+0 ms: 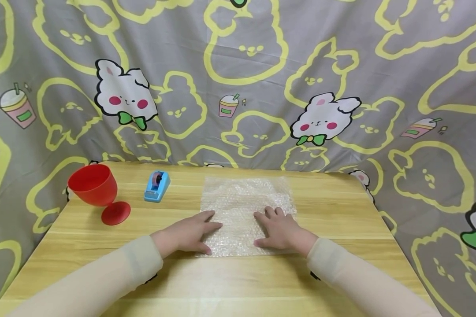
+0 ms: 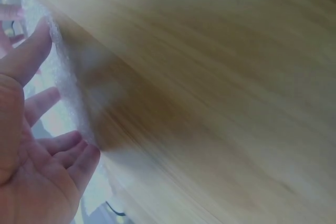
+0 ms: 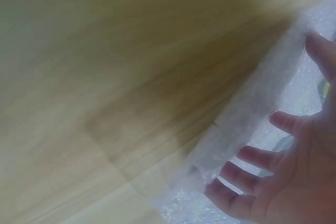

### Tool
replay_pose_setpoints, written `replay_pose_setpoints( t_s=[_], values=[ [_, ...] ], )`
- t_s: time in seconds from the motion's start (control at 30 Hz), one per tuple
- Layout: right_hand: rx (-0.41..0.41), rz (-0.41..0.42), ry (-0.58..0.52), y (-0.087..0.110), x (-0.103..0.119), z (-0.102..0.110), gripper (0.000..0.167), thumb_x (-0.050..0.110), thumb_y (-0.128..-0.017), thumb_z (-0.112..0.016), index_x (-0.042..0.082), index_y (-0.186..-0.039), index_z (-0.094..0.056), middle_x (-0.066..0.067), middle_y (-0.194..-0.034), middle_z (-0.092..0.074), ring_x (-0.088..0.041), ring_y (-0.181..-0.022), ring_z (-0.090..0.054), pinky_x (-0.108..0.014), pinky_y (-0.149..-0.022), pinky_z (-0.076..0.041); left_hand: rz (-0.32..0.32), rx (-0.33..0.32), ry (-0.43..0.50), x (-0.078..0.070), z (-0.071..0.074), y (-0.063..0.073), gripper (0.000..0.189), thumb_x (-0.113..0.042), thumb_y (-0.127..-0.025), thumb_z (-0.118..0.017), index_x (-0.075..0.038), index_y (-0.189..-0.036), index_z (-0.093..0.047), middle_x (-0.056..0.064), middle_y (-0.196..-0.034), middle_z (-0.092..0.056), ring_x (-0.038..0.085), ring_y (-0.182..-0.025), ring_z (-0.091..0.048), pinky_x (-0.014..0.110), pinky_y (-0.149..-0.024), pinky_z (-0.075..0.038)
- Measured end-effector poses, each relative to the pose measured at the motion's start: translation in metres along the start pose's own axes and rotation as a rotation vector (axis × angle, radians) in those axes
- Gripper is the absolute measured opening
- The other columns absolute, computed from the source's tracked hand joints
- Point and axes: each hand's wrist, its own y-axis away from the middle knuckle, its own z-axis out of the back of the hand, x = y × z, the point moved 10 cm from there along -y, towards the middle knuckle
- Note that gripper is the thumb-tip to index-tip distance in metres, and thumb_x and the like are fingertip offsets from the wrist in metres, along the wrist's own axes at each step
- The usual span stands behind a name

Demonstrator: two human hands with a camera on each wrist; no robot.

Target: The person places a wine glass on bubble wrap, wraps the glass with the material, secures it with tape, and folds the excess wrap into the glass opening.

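A square sheet of clear bubble wrap (image 1: 238, 193) lies flat on the wooden table. At its left edge my left hand (image 1: 188, 233) touches it with spread fingers. My right hand (image 1: 279, 229) rests on the sheet's right part, fingers also spread. In the left wrist view, the fingertips of the left hand (image 2: 44, 156) meet the bubble wrap (image 2: 65, 72), and nothing is gripped. From the right wrist, the right hand (image 3: 294, 166) shows its fingertips against the bubble wrap (image 3: 252, 103).
A red plastic goblet (image 1: 93, 185) stands at the table's left. To its right sits a blue tape dispenser (image 1: 157, 187) with a roll of tape in it. Behind the wooden table (image 1: 333, 198) hangs a grey curtain (image 1: 258, 101) with yellow outlines and rabbit faces.
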Motion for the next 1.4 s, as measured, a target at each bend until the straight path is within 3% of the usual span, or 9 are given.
replay_pose_setpoints(
  t_s=[0.2,0.5,0.8,1.03,1.4],
  values=[
    [-0.017,0.024,0.030,-0.002,0.006,0.002,0.088,0.069,-0.086,-0.062,0.017,-0.154,-0.038,-0.020,-0.145,-0.044,-0.045,-0.125,-0.044,-0.063,-0.087,-0.048,0.011,0.001,-0.001,0.003,0.001,0.004,0.074,-0.039,-0.084,-0.081,-0.012,-0.146,-0.052,0.026,-0.157,-0.030,0.041,-0.141,-0.036,0.049,-0.112,-0.038],
    [0.009,0.048,0.013,0.000,0.006,0.001,0.087,0.068,-0.088,-0.060,0.019,-0.156,-0.036,-0.021,-0.151,-0.039,-0.047,-0.132,-0.040,-0.067,-0.094,-0.044,0.000,-0.014,0.009,0.004,0.003,0.005,0.074,-0.039,-0.083,-0.082,-0.010,-0.145,-0.052,0.027,-0.156,-0.031,0.042,-0.141,-0.036,0.050,-0.112,-0.038],
    [0.055,0.093,-0.089,0.006,-0.002,0.003,0.080,0.054,-0.091,-0.067,0.015,-0.155,-0.037,-0.023,-0.159,-0.029,-0.048,-0.141,-0.032,-0.061,-0.108,-0.037,0.019,-0.004,0.023,0.009,0.002,0.006,0.074,-0.037,-0.082,-0.083,-0.011,-0.145,-0.053,0.027,-0.157,-0.029,0.042,-0.142,-0.034,0.050,-0.113,-0.036],
    [0.081,0.074,-0.129,0.012,-0.015,0.001,0.087,0.051,-0.086,-0.074,0.018,-0.156,-0.036,-0.021,-0.161,-0.024,-0.044,-0.144,-0.028,-0.059,-0.110,-0.036,0.055,0.005,0.029,0.012,0.000,0.008,0.074,-0.037,-0.081,-0.084,-0.014,-0.144,-0.053,0.025,-0.158,-0.028,0.040,-0.144,-0.032,0.049,-0.115,-0.034],
    [0.091,0.109,-0.211,0.014,-0.023,0.001,0.089,0.044,-0.080,-0.082,0.015,-0.153,-0.041,-0.023,-0.161,-0.024,-0.044,-0.145,-0.027,-0.058,-0.111,-0.034,0.016,0.004,0.082,0.012,0.001,0.009,0.070,-0.033,-0.084,-0.082,-0.010,-0.142,-0.052,0.025,-0.159,-0.025,0.040,-0.146,-0.026,0.050,-0.116,-0.030]
  ],
)
